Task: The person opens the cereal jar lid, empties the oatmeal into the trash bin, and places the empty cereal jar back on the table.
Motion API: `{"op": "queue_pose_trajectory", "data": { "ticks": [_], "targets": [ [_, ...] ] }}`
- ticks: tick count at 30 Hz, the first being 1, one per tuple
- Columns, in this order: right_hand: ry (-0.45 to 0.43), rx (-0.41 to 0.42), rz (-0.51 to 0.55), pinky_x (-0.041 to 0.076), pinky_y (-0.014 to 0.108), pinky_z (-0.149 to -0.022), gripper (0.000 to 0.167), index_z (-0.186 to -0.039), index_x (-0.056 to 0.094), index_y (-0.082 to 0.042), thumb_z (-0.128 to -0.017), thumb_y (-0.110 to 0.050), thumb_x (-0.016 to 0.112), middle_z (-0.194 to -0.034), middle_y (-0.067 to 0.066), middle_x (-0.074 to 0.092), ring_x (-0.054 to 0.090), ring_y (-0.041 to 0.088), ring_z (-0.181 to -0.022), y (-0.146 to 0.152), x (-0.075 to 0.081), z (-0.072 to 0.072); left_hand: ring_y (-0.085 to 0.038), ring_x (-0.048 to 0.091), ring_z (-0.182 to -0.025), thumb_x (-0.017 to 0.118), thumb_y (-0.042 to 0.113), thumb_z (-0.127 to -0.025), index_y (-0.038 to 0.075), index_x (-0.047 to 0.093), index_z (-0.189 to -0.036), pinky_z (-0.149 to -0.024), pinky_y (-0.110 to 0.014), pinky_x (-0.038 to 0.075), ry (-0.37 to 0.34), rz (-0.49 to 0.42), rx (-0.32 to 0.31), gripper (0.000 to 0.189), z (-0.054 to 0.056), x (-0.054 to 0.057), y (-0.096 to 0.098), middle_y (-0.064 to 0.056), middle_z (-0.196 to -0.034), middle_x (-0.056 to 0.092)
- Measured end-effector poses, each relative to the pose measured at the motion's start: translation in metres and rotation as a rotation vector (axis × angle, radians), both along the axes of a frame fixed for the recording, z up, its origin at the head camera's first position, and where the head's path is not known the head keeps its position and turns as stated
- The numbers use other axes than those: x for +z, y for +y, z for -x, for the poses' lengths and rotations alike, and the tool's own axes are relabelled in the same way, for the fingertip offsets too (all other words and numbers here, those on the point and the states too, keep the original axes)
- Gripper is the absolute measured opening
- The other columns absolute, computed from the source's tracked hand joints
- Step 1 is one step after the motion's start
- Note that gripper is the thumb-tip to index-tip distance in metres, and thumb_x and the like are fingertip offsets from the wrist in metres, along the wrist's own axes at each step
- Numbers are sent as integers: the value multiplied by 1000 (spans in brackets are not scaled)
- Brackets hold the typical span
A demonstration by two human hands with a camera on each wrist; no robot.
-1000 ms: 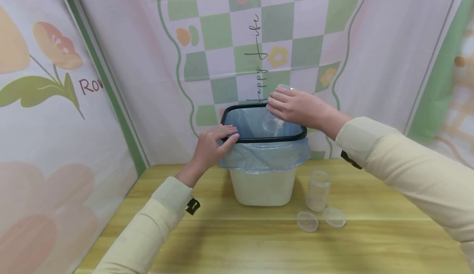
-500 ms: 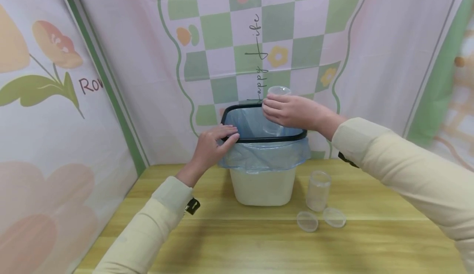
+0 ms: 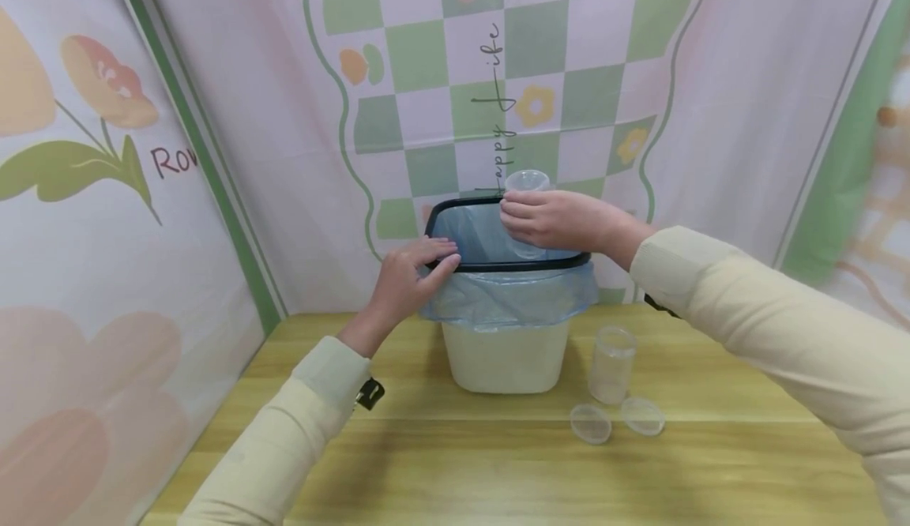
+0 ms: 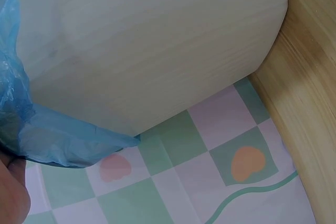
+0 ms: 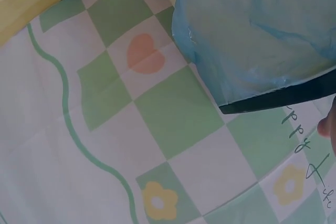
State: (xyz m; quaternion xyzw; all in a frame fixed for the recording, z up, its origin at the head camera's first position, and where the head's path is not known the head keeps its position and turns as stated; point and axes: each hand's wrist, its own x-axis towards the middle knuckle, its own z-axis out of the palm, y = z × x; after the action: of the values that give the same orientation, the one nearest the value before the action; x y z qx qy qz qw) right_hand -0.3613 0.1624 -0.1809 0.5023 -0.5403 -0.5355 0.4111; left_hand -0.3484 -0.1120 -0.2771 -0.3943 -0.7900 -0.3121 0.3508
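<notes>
A white trash bin (image 3: 506, 360) stands on the table, lined with a blue bag (image 3: 512, 301) folded over its black rim (image 3: 498, 267). My left hand (image 3: 408, 277) rests on the rim's left front corner, fingers reaching over the opening. My right hand (image 3: 558, 219) grips a clear plastic jar (image 3: 528, 180) over the right part of the opening. The jar is near upright, its round end above my fingers, its lower part seen against the bag. At the right wrist view's edge, only a bit of that hand (image 5: 328, 127) shows.
A second clear jar (image 3: 612, 364) stands on the wooden table (image 3: 455, 463) right of the bin. Two translucent round lids (image 3: 590, 424) lie in front of it. Right behind the bin hangs a checkered curtain (image 3: 536, 36).
My right hand has moved slightly left and down, and the jar has swung from tilted to nearly upright. My left hand stays on the rim.
</notes>
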Motion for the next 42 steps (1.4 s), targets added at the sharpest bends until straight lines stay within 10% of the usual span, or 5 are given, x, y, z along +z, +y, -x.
{"op": "queue_pose_trajectory", "data": {
  "ticks": [27, 36, 42],
  "targets": [
    [55, 58, 124, 25, 38, -114, 36, -122, 61, -2, -87, -3, 70, -127, 17, 58, 51, 28, -123, -4, 16, -3, -23, 63, -110, 65, 20, -93, 4, 74, -108, -98, -36, 47, 26, 8, -2, 24, -1, 2, -1, -10, -112, 70],
    [11, 77, 45, 27, 37, -113, 32, -120, 62, 0, -98, 8, 40, -125, 17, 59, 52, 29, -121, -2, 11, 1, -23, 63, -110, 65, 19, -93, 4, 75, -107, -98, -37, 47, 37, 5, 3, 23, -2, 2, 0, -10, -111, 70],
    [61, 44, 72, 25, 38, -114, 29, -122, 62, -1, -92, -1, 62, -127, 17, 58, 51, 29, -123, -1, 14, -2, -22, 64, -110, 66, 19, -93, 4, 75, -107, -98, -36, 47, 44, -1, -5, 23, -1, 1, 0, -10, -110, 71]
  ]
}}
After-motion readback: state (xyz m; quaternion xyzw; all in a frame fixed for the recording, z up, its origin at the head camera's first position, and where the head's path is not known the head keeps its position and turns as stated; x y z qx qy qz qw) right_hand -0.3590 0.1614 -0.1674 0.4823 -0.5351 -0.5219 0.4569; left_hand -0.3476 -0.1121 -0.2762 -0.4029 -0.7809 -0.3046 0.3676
